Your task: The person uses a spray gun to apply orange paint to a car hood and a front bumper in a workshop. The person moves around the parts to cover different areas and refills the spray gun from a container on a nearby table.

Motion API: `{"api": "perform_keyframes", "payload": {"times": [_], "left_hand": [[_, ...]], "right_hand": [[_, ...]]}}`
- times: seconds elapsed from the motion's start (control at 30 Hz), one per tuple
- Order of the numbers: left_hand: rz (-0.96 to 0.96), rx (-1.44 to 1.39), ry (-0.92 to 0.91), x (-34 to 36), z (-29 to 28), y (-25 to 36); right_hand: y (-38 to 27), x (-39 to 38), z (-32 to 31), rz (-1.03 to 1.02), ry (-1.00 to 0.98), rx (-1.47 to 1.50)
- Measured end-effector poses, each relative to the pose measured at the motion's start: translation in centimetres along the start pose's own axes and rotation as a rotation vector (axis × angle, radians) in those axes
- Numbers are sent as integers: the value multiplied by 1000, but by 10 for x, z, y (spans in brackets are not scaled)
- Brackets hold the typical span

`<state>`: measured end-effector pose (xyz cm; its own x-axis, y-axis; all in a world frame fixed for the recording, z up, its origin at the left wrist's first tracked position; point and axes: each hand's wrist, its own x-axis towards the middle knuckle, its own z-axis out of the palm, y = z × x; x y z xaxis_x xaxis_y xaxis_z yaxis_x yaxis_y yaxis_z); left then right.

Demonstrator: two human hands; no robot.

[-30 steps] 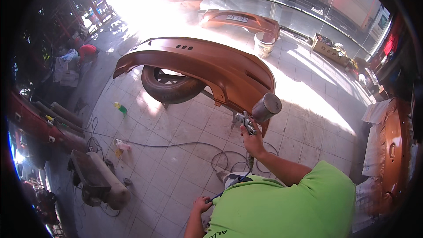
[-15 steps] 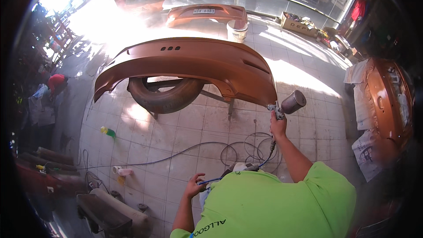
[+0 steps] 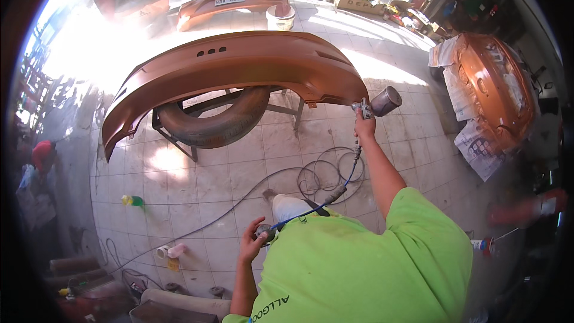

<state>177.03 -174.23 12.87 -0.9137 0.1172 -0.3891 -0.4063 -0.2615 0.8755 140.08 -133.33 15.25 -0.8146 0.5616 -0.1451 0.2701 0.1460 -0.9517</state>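
My right hand (image 3: 364,125) is closed round a spray gun (image 3: 363,107) with a grey metal cup (image 3: 386,101) on it. The gun is at the right end of a copper-orange car bumper (image 3: 239,63), its nozzle side close to the bumper's edge. From the gun's handle a blue air hose (image 3: 305,211) runs down across the front of my green shirt to my left hand (image 3: 250,240). There, curled fingers hold the hose and a dark rounded piece (image 3: 265,234), whose kind I cannot make out. The bumper rests raised on a metal stand (image 3: 275,107).
A tire (image 3: 215,134) is under the bumper. Hose loops (image 3: 311,179) lie on the tiled floor, with a green bottle (image 3: 134,200) farther left. Behind are another orange bumper (image 3: 257,0) and a white bucket (image 3: 281,22). A partly paper-covered orange car panel (image 3: 493,87) stands at right.
My view has shifted right, so the scene sits farther left. The spray gun stays by the bumper's right end. The dark rounded piece now shows at my left hand.
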Motion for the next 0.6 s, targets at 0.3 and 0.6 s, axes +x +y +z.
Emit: {"api": "perform_keyframes", "payload": {"times": [0.3,0.6], "left_hand": [[-11,27,275,-17,-162,72],[-60,-18,354,-57,-302,92]], "right_hand": [[-58,-113,179,42,-226,107],[-70,-222,363,-456,-347,-144]]}}
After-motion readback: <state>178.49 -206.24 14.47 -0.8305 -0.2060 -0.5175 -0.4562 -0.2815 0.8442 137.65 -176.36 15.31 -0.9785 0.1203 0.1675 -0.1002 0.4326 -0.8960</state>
